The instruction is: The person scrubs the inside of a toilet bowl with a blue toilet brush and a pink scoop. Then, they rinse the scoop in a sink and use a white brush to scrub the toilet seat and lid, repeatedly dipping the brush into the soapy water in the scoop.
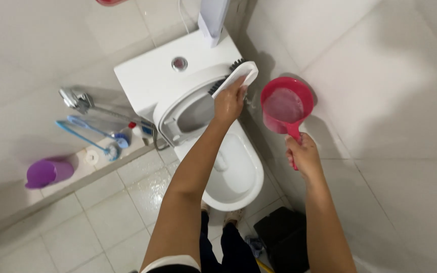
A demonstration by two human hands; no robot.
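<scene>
My left hand [229,102] grips a white scrub brush [236,77] with dark bristles, pressed against the raised lid [185,103] of a white toilet [228,167] near the tank [153,76]. My right hand [303,155] holds the handle of a pink water scoop [285,106], kept level to the right of the toilet beside the tiled wall. The scoop has water in it. The seat and lid stand up and the bowl is open below my left arm.
A purple jug [49,172] stands on a low ledge at left, with a blue toilet brush [89,135] and a metal spray hose [79,98] nearby. A black bin [284,237] sits on the floor right of the bowl. My feet are at the toilet's base.
</scene>
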